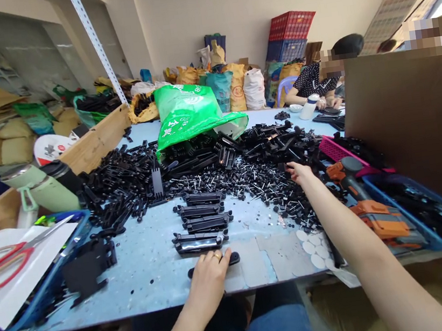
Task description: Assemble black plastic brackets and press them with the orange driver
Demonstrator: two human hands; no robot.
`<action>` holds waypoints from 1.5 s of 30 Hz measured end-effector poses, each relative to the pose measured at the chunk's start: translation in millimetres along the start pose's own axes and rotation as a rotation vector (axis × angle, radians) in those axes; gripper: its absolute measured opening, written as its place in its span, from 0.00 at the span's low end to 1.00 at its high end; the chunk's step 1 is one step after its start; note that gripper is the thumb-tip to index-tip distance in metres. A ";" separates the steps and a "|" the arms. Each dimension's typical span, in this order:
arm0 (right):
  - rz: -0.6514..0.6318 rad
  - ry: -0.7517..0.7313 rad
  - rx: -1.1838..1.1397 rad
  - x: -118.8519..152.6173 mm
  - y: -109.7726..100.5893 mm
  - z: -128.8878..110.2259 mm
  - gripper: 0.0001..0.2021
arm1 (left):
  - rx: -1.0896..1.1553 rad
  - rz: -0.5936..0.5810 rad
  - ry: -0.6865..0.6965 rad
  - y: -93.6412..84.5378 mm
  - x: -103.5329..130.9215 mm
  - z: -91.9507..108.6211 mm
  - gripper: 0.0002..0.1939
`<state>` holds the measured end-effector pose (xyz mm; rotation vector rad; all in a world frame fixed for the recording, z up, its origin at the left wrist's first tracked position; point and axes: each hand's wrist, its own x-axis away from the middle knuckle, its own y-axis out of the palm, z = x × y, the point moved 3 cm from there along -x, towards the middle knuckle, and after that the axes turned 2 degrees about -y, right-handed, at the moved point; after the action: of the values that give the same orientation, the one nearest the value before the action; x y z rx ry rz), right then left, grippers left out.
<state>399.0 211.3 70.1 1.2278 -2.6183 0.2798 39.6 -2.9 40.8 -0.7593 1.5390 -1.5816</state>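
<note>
My left hand (pixel 211 270) lies over a long black plastic bar (pixel 234 258) at the table's near edge, its fingers closed around the middle of it. Just beyond stand several black plastic assemblies (pixel 208 222) in a row, one behind another. My right hand (pixel 300 172) reaches out to the right side of the heap, thumb and fingers pinched on a small black piece (pixel 282 167), partly lost against the dark parts. Small black caps and silvery screws (pixel 243 179) are strewn beside that hand.
A green sack (pixel 191 109) lies on the black parts heap (pixel 124 173). An orange power tool (pixel 383 220) and blue basket (pixel 413 205) are at right. Red-handled scissors (pixel 17 257) and a green flask (pixel 44 186) stand left. A person (pixel 316 85) sits across the table.
</note>
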 end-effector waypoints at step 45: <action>-1.074 -1.302 1.429 263.1 21.4 76.7 0.10 | 0.333 0.017 -0.071 8.1 8.7 -7.3 0.20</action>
<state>209.3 12.3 72.0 3.9605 -1.2889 1.6396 30.0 -6.1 31.3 -0.6058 1.1867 -1.7217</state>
